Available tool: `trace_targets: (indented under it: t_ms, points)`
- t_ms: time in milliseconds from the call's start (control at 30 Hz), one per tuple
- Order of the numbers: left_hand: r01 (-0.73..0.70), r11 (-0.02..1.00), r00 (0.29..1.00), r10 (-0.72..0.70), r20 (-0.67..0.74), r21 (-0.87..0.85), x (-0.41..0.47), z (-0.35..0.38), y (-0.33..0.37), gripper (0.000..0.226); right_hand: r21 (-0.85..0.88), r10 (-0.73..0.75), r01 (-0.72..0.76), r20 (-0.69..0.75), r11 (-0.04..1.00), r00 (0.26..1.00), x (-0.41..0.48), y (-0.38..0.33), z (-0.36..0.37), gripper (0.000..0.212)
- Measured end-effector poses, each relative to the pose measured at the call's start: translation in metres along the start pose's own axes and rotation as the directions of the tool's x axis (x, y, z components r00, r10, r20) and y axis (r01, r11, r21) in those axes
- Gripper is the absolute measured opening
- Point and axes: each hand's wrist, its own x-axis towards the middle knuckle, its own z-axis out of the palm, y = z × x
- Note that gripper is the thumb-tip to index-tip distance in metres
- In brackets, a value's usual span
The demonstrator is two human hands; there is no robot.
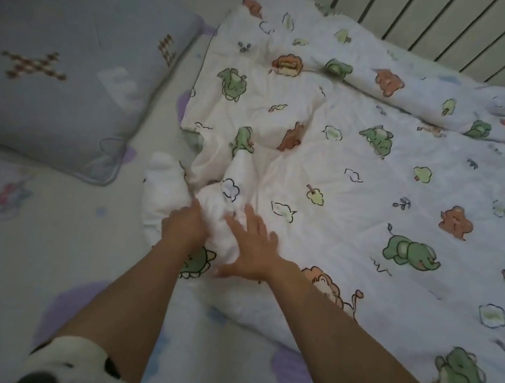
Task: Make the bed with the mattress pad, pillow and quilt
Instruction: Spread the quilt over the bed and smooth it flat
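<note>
A white quilt (362,161) printed with green elephants and orange lions covers the right part of the bed, bunched and wrinkled at its near-left corner. My left hand (183,225) is closed on that bunched white corner. My right hand (251,249) lies flat on the quilt right beside it, fingers spread. A grey-blue pillow (64,67) with a brown cross pattern lies at the upper left. The pale mattress pad (27,257) with purple and blue shapes shows on the left and under my forearms.
A white slatted radiator or bed rail (462,29) runs along the far right edge behind the quilt. A dark wall stands at the top left corner beyond the pillow.
</note>
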Motion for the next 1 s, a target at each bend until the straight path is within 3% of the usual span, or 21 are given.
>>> trace_targets:
  t_ms: [67,100,167,200,267,400,467,500,600,700,767,833,933,1000]
  points:
    - [-0.030,1.000,0.996,0.030,-0.086,-0.003,-0.006,0.004,-0.007,0.035,-0.090,0.022,-0.023,-0.018,0.996,1.000,0.004,-0.003,0.021,0.124]
    - [-0.048,0.997,0.995,0.043,-0.093,-0.052,-0.010,0.003,-0.012,0.032,-0.141,0.026,-0.033,-0.048,0.990,0.999,0.005,-0.004,0.028,0.114]
    - [-0.084,0.981,0.994,0.069,-0.085,-0.176,-0.015,-0.003,-0.021,0.033,-0.160,0.013,-0.039,-0.156,0.986,0.988,0.007,-0.003,0.031,0.069]
    - [-0.082,0.963,0.992,0.054,-0.116,-0.256,-0.016,-0.007,-0.026,0.031,-0.100,0.005,-0.026,-0.210,0.995,0.978,0.008,-0.001,0.028,0.045]
    - [-0.060,0.904,0.975,-0.039,-0.221,-0.423,-0.020,-0.017,-0.032,0.028,0.169,-0.003,0.043,-0.230,0.985,0.973,0.006,0.003,0.014,0.021]
    - [-0.035,0.907,0.880,-0.172,-0.443,-0.420,-0.024,-0.036,-0.042,0.045,0.678,0.125,0.013,-0.154,0.735,0.980,-0.018,0.017,-0.046,0.020]
    - [0.086,0.879,0.909,-0.262,-0.324,-0.469,-0.024,-0.040,-0.043,0.059,0.807,0.216,-0.032,-0.119,0.590,0.969,-0.028,0.029,-0.069,0.021]
    - [0.150,0.835,0.931,-0.300,-0.208,-0.530,-0.023,-0.040,-0.042,0.066,0.820,0.250,-0.044,-0.122,0.571,0.961,-0.028,0.037,-0.077,0.020]
    - [0.289,0.641,0.953,-0.261,0.152,-0.712,-0.023,-0.031,-0.033,0.082,0.663,0.346,-0.093,-0.261,0.743,0.901,-0.016,0.055,-0.080,0.018]
    - [0.241,0.481,0.970,-0.144,0.195,-0.843,-0.034,-0.023,-0.014,0.054,0.587,0.447,-0.126,-0.443,0.800,0.777,-0.014,0.064,-0.072,0.024]
    - [0.193,0.332,0.980,-0.111,0.165,-0.923,-0.037,-0.027,0.004,0.049,0.536,0.427,-0.080,-0.563,0.840,0.707,-0.023,0.061,-0.069,0.011]
    - [0.165,0.137,0.985,-0.075,0.155,-0.977,-0.036,-0.038,0.022,0.050,0.617,0.394,0.026,-0.533,0.786,0.749,-0.035,0.053,-0.064,0.004]
    - [0.163,-0.076,0.986,-0.020,0.165,-0.984,-0.029,-0.055,0.053,0.043,0.778,0.260,0.118,-0.343,0.617,0.903,-0.055,0.040,-0.053,0.021]
    - [0.181,-0.230,0.983,0.083,0.166,-0.956,-0.025,-0.062,0.075,0.043,0.781,0.167,0.098,-0.252,0.617,0.953,-0.061,0.046,-0.045,0.038]
